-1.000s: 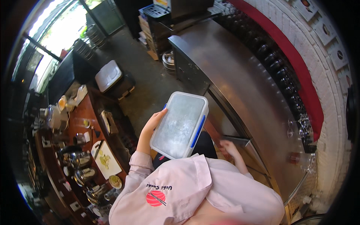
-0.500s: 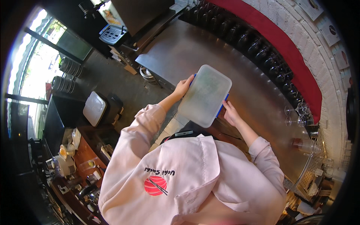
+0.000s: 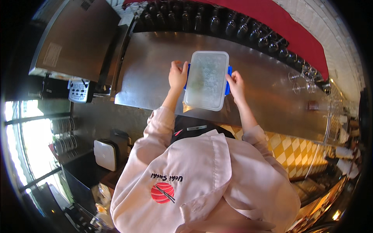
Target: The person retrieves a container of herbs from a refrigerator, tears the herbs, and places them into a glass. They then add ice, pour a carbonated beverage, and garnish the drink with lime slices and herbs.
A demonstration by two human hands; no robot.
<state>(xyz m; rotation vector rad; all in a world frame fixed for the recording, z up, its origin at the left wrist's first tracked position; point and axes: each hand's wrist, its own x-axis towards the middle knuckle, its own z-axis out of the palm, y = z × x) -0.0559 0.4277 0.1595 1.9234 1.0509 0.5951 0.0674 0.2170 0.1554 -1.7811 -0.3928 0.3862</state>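
With right hand [image 3: 237, 84], grasps the right edge of a clip-lock plastic food container [image 3: 206, 91], with thumb close to a blue side latch [image 3: 228, 81]. With left hand [image 3: 178, 77], curls loosely beside the left edge; cannot tell whether gripping or merely touching. Has the container lid-up between both hands, over the near part of a stainless-steel counter [image 3: 155, 66]; cannot tell whether resting or held just above. Lets only a greenish haze through the frosted lid [image 3: 208, 68]. Borders, at the far side, on dark stemmed glasses [image 3: 216, 24]. Seems to be at the stage of steadying the closed box and handling latches. Probably calls next for firm left-side support and level handling.
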